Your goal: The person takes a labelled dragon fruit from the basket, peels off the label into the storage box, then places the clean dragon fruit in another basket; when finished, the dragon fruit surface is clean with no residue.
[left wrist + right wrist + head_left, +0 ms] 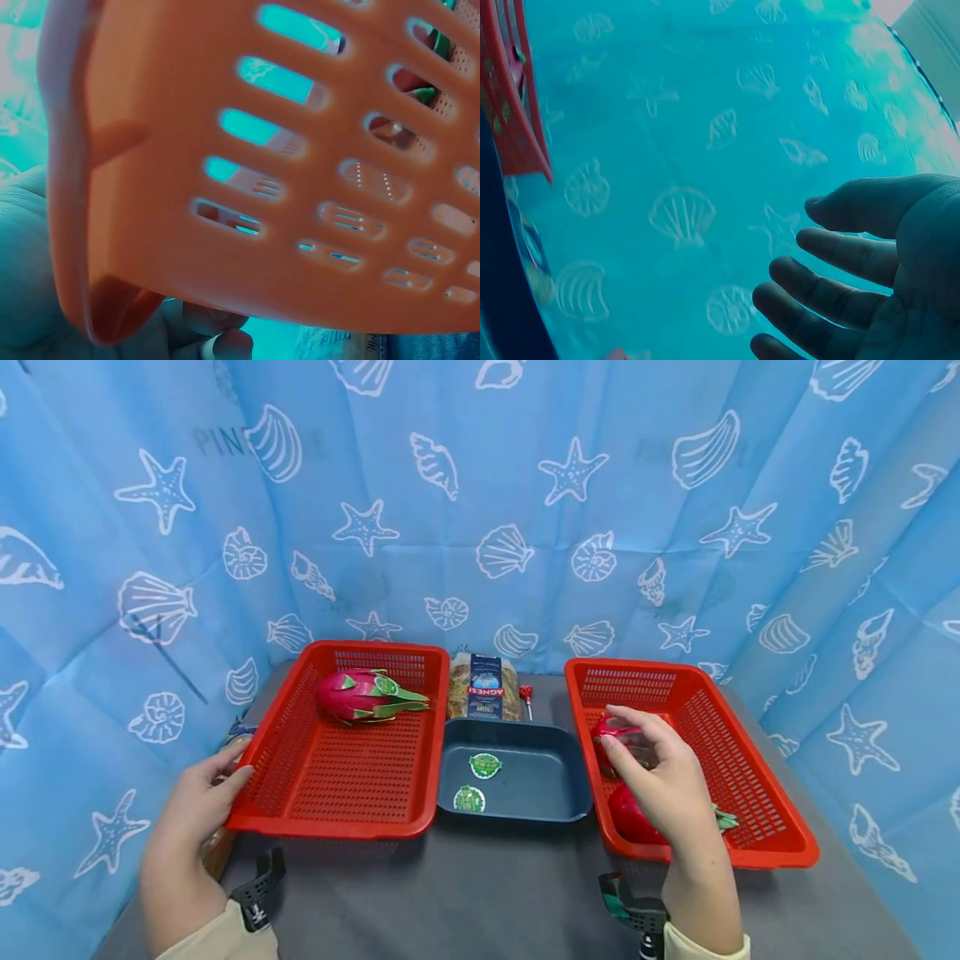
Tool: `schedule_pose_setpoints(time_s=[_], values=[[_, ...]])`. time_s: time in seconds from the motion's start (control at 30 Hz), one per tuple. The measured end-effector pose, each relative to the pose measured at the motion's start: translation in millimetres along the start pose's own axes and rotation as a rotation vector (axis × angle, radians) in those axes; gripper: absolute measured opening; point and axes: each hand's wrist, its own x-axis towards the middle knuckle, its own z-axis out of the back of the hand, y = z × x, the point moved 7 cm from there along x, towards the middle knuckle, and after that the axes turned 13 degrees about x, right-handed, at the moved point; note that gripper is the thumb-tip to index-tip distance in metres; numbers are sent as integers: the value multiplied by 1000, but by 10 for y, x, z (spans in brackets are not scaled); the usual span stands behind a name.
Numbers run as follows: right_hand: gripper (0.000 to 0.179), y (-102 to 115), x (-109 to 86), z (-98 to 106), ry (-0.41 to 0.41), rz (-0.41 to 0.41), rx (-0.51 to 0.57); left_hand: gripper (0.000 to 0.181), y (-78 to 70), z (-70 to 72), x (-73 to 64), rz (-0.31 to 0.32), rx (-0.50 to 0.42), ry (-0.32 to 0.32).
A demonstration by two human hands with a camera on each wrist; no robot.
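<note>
On the left a red plastic basket holds a pink dragon fruit with green leaf tips. My left hand grips this basket by its left side; in the left wrist view its slotted wall hides part of the fingers. Above the left half of a second red basket hovers my right hand, fingers apart from the thumb and holding nothing. Beneath that hand lie dragon fruits, partly covered by it. The right wrist view shows the right hand with its fingers loosely spread.
Between the baskets sits a dark blue tray with two green stickers inside. Behind it are a bag of Agnesi pasta and a red lollipop. Partly hidden packages stand left of the left basket. A blue shell-print curtain surrounds the grey table.
</note>
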Motion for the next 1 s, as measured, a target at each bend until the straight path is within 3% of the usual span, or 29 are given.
schedule_pose_setpoints(time_s=[0.23,0.53,0.7,1.0], values=[[41,237,174,-375,99,52,38,60,12,12,-14,2,22,-18],[34,598,645,-1079,268,186,173,59,19,2,-14,35,35,-18],[32,683,889,-1518,377,238,99,58,-6,-6,-1,38,56,-12],[33,849,1329,-2288,537,231,-42,59,-33,9,1,60,21,8]])
